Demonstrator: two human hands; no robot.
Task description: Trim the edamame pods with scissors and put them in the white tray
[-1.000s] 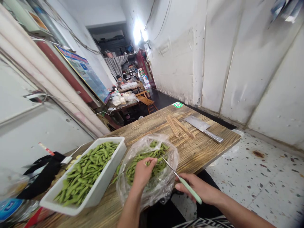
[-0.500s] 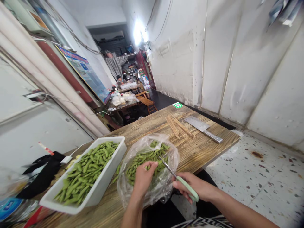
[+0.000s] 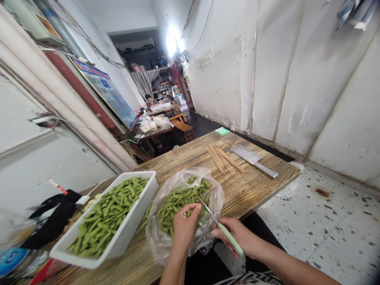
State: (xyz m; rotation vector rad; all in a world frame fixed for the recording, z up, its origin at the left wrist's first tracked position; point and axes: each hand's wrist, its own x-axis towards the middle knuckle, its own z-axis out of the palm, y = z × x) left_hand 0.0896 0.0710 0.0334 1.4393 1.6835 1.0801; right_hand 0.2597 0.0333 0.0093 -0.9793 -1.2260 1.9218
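My right hand [image 3: 234, 235] grips a pair of scissors [image 3: 228, 234] by its pale green handles, the metal blades pointing up and left over the bag. Close by, my left hand [image 3: 185, 223] is closed, thumb against fingers, with a green soybean pod [image 3: 187, 213] showing at the pinch. Both hands are over or beside a clear plastic bag [image 3: 218, 186], spread open on the table and filled with green pods [image 3: 175, 204]. To the left stands a white plastic tub [image 3: 152, 180] holding many more pods [image 3: 111, 215].
Wooden skewers [image 3: 224, 158] and a cleaver [image 3: 252, 159] lie on the wooden table [image 3: 190, 162] beyond the bag. A plastic bottle [image 3: 22, 263] and a black bag [image 3: 56, 213] are at the left. Farther back, a person [image 3: 151, 102] sits at another table.
My left hand has shifted slightly right and down, toward the scissors. My right hand and the scissors have moved a little left, with the handles lower.
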